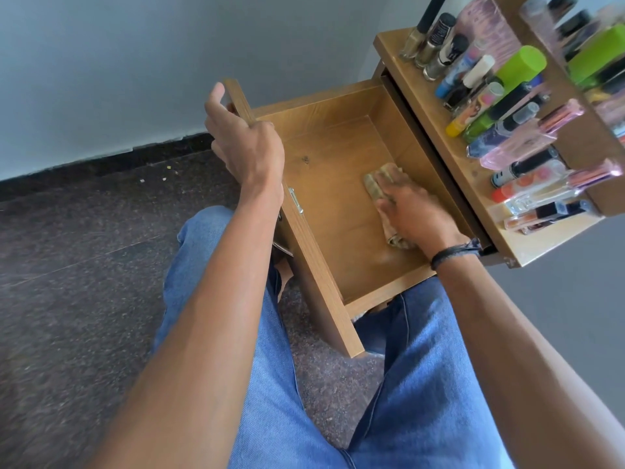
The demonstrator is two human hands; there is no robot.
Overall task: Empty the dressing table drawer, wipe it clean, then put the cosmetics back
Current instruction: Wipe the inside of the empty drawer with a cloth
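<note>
The wooden drawer [324, 147] is pulled out of the dressing table, and apart from a cloth nothing lies inside it. My left hand [247, 143] grips the top edge of the drawer front [318, 265], fingers curled over it. My right hand [409, 208] presses flat on a folded beige cloth [373, 182] on the drawer floor near the right wall. Several cosmetics [500, 106], bottles, tubes and lipsticks, stand crowded on the table top [473, 184] beside the drawer.
A mirror [595, 45] behind the table top reflects the bottles. My knees in blue jeans [422, 367] sit under the drawer. Dark speckled floor [84, 265] spreads to the left, with a grey wall [135, 62] beyond.
</note>
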